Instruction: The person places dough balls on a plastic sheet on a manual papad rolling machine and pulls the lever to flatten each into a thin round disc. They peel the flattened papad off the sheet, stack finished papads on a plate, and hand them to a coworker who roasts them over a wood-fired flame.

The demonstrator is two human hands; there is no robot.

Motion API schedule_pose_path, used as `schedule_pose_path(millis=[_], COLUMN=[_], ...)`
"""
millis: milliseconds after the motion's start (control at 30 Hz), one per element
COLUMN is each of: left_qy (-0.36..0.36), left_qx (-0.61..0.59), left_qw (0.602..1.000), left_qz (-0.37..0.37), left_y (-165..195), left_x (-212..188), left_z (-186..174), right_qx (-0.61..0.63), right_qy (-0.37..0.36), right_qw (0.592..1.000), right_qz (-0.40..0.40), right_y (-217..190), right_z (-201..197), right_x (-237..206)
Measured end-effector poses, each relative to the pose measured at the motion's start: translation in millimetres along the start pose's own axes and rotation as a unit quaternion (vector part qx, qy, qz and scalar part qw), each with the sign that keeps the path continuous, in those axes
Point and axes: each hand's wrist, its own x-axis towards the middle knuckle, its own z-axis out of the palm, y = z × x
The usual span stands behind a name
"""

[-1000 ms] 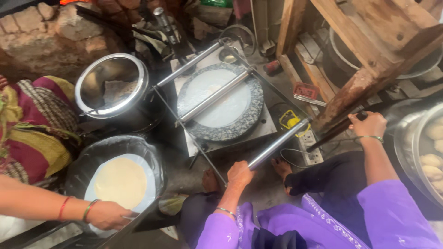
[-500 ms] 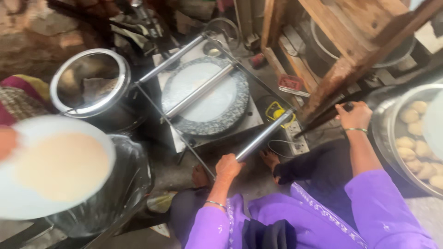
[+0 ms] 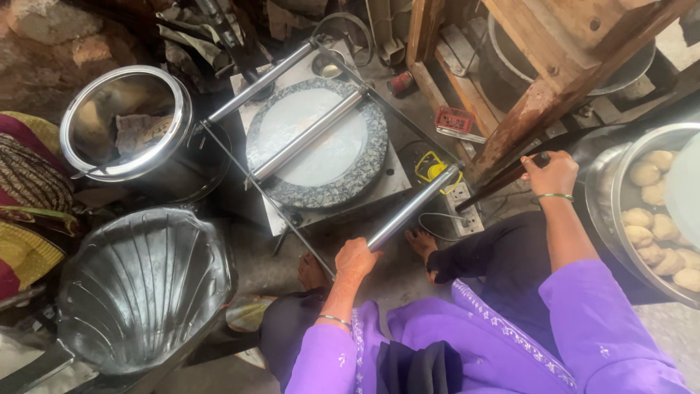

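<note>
Left hand (image 3: 355, 257): grip fully closed around the near end of a steel roller handle (image 3: 413, 206), fingers wrapped over the tube, wrist bent slightly toward the body. Right hand (image 3: 552, 174): grip closed around the end of a dark lever bar (image 3: 502, 181) that runs down and to the left from the fist toward a white socket strip (image 3: 461, 203) on the floor. Both forearms carry thin bangles; sleeves are purple. The handle held by the left hand is the nearest of three parallel steel tubes on a thin rod frame; the middle roller (image 3: 307, 136) lies diagonally across a round stone slab (image 3: 372, 162) with a speckled grey rim, and the far tube (image 3: 260, 82) sits beyond the slab's upper left edge. A thin pale disc of rolled dough (image 3: 292, 124) covers most of the slab top, under the middle roller. The slab rests on a white base plate on the floor. Left of the slab stands an open steel pot (image 3: 125, 120) with paper or cloth visible inside. Nearer, lower left, a dark ribbed pan (image 3: 146, 284) with a shell-like fluted surface, nothing on it. At the right edge, a large steel bowl (image 3: 616, 191) holds pale dough balls (image 3: 644, 174), just beside the right forearm. A wooden frame (image 3: 539, 102) crosses the upper right, above the lever bar. The person's bare feet show below the frame, near the left hand. Patterned cloth of another person sits at the far left edge.
</note>
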Motion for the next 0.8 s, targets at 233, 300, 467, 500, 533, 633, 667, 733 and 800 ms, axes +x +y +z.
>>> schedule_pose_path(millis=[233,300,467,500,533,633,667,733,800], left_qy=[-0.012,-0.012,0.006,0.005,0.004,0.004,0.004,0.003,-0.001], left_qx=[-0.004,-0.005,-0.001,-0.001,-0.001,-0.012,-0.016,-0.016,-0.02], left_qw=[1.0,1.0,1.0,1.0,1.0,1.0,1.0,1.0,1.0], left_qz=[-0.008,-0.006,0.0,-0.002,-0.003,-0.008,-0.009,-0.011,-0.01], left_y=[1.0,1.0,0.6,0.8,1.2,2.5,2.9,3.2,3.4], left_x=[-1.2,-1.5,-1.7,-1.8,-2.0,-2.8,-3.0,-3.2,-2.4], left_z=[-1.5,-2.0,-4.2,-4.6,-4.9,-5.7,-6.2,-6.9,-7.5], right_qx=[0.058,0.072,-0.089,-0.072,-0.055,0.008,0.005,-0.004,0.037], right_qy=[-0.078,-0.072,0.036,0.035,0.033,-0.004,0.0,0.007,-0.028], right_qw=[0.991,0.988,0.992,0.994,0.996,1.0,1.0,1.0,0.998], right_qz=[0.094,0.112,-0.087,-0.077,-0.067,0.008,0.002,-0.009,0.043], right_y=[-4.6,-2.1,9.0,11.0,12.3,15.2,15.3,15.5,15.5], right_z=[1.6,2.6,6.8,7.7,8.7,12.2,13.0,13.8,13.9], right_x=[-1.5,-1.3,0.3,0.2,-0.1,-1.6,-2.0,-2.6,-2.7])
